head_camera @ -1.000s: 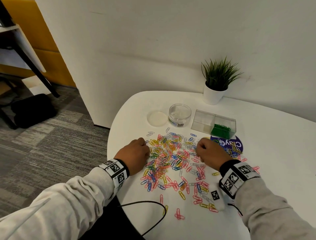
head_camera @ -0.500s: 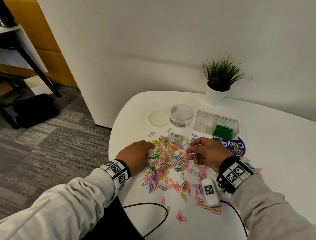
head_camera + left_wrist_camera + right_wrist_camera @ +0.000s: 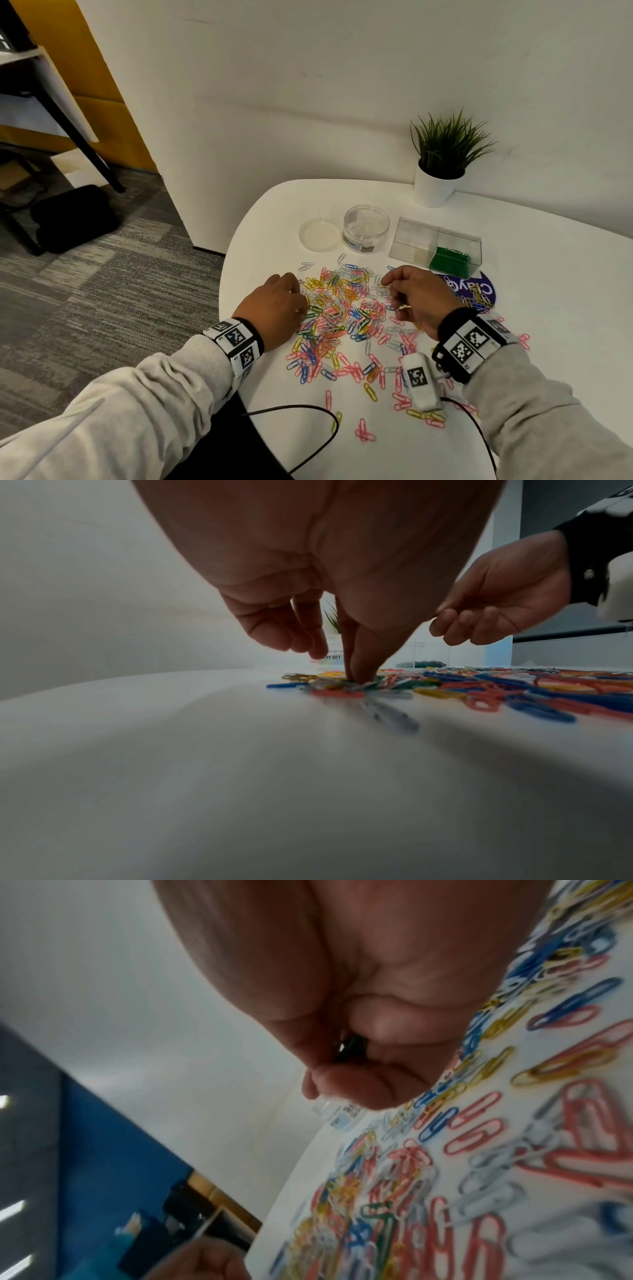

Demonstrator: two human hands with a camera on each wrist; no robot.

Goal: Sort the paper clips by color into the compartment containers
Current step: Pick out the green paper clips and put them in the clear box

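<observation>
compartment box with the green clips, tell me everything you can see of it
The compartment box is clear, hard-looking plastic, rectangular and open-topped, split by dividers. Its near right compartment holds a heap of green paper clips; the others look empty. It sits flat on the white table, beside the round clear tub, its near right corner over a blue sticker.
</observation>
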